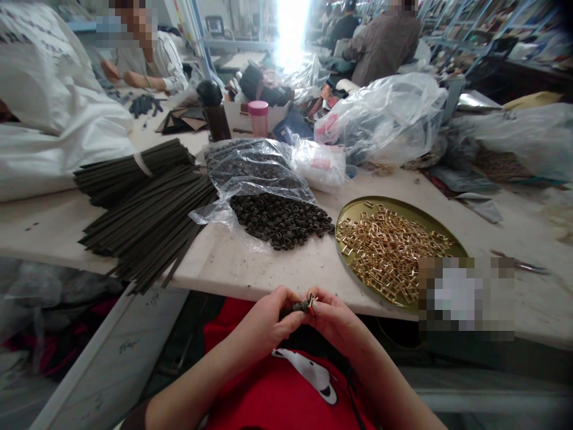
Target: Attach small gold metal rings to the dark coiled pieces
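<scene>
Just off the table's front edge, my left hand [274,315] is closed on a dark strip [296,308], whose far end its fingers hide. My right hand [335,315] pinches a small gold buckle [312,303] at the strip's right end. Whether the strip passes through the buckle, I cannot tell. Beyond my hands lies a heap of small dark loops [286,222], partly under a clear plastic bag [264,164]. To the right, many gold buckles [389,251] fill a round gold tray [418,212].
Long dark strips [147,209] lie fanned at the left, some overhanging the table [215,263]. A pink-lidded jar [258,118] and a dark bottle [213,110] stand behind the bag. A pointed tool [519,261] lies far right. Other people [385,39] sit across the room.
</scene>
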### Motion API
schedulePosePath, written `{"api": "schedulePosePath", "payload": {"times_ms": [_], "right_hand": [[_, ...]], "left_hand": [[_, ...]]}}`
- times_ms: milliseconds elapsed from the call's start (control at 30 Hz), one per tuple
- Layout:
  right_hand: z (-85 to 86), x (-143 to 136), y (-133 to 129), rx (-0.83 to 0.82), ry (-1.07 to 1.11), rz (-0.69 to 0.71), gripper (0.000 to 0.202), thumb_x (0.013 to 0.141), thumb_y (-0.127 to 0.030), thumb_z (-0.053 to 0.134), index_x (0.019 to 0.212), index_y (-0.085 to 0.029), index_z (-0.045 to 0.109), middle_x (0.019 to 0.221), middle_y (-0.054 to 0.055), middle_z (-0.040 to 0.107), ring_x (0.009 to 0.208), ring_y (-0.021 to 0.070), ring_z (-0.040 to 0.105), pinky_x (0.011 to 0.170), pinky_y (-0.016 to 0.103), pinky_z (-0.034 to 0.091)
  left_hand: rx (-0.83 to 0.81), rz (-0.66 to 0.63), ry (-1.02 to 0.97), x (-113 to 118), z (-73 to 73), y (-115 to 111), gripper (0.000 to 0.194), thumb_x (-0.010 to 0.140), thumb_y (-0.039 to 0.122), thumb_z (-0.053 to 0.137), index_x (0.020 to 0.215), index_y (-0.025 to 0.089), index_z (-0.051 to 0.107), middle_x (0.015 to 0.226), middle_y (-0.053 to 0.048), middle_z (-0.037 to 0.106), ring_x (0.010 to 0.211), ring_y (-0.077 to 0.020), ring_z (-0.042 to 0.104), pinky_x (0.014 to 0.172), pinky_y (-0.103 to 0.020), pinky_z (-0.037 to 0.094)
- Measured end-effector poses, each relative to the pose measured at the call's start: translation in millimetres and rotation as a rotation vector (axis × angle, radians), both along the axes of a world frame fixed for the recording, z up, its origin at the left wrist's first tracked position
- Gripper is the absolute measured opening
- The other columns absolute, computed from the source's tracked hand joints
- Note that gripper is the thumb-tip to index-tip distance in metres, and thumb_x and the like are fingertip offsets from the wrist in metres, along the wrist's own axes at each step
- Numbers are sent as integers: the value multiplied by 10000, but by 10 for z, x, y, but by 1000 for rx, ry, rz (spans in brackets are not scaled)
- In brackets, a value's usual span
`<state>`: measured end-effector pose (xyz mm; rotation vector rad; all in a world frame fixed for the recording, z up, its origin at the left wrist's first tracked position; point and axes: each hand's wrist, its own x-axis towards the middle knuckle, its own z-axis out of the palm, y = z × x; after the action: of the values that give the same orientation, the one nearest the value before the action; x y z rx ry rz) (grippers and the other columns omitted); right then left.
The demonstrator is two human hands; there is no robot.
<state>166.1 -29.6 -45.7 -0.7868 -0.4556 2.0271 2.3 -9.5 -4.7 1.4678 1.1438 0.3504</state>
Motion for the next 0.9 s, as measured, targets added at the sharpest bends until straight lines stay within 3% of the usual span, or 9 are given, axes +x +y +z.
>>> {"api": "schedulePosePath", "payload": {"times_ms": [133,233,567,733,900], "right_hand": [[-67,-5,-10,-65,19,-33,222,656,-229,713,836,-178,594,757,-14,620,672,82,559,658,217,414],[-111,-10,-31,-89,-4,-64,298,653,-207,721,925,-194,601,746,-23,633,643,68,555,650,209,419],[-26,32,-105,-26,-90,-20,246,625,-245,753,823,-183,620,696,-30,638,626,68,551,630,204,411],[-74,15,-95,-6,-58,-45,212,673,-295,717,832,-176,642,716,-18,639,645,65,554,642,203,412],[-54,10,-82,54,-110,-44,192,697,-293,696,843,-180,642,652,-30,610,597,67,528,626,214,399]], "left_hand": [[-70,-28,-108,-69,0,8,164,788,266,486,905,157,521,766,17,579,561,-81,509,516,-197,409],[-62,-63,-44,-103,32,19,137,801,262,461,828,146,528,719,14,587,527,-75,508,500,-191,394],[-3,-136,47,-37,92,-11,169,805,276,430,805,153,546,680,23,571,528,-88,511,483,-190,372],[110,-193,199,-82,143,8,239,813,307,413,670,162,537,599,27,538,555,-110,477,510,-216,317],[131,-251,135,-154,165,6,194,825,238,395,684,173,510,653,30,519,626,-116,477,574,-215,336]]}}
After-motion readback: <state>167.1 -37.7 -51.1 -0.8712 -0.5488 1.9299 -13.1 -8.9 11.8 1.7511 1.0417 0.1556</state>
